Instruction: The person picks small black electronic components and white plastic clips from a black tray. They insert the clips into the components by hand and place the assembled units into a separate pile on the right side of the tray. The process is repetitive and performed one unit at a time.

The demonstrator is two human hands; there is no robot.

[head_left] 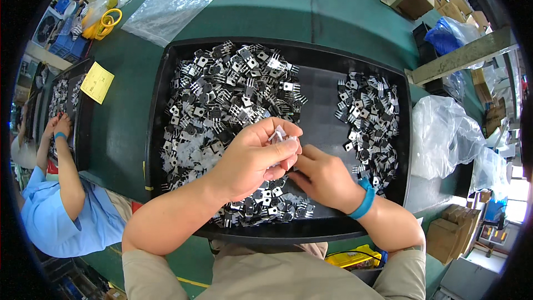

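Note:
My left hand (250,158) is curled over the middle of a black tray (316,233), closed around a few small white, translucent pieces (278,134) that poke out between thumb and fingers. Close beside it, my right hand (328,182) wears a teal wristband (364,199). Its fingers bend together at the left fingertips; what they grip, if anything, is hidden. A big heap of black power transistors (233,89) with metal tabs and leads fills the tray's left side. More white pieces (191,153) lie loose on that heap. A smaller transistor pile (369,116) sits at the right.
Clear plastic bags lie beyond the tray (177,3) and to its right (444,133). A yellow paper note (97,82) rests at the left, near another tray where a co-worker in a blue shirt (69,211) handles parts. Metal posts (463,55) and cardboard boxes (452,233) stand right.

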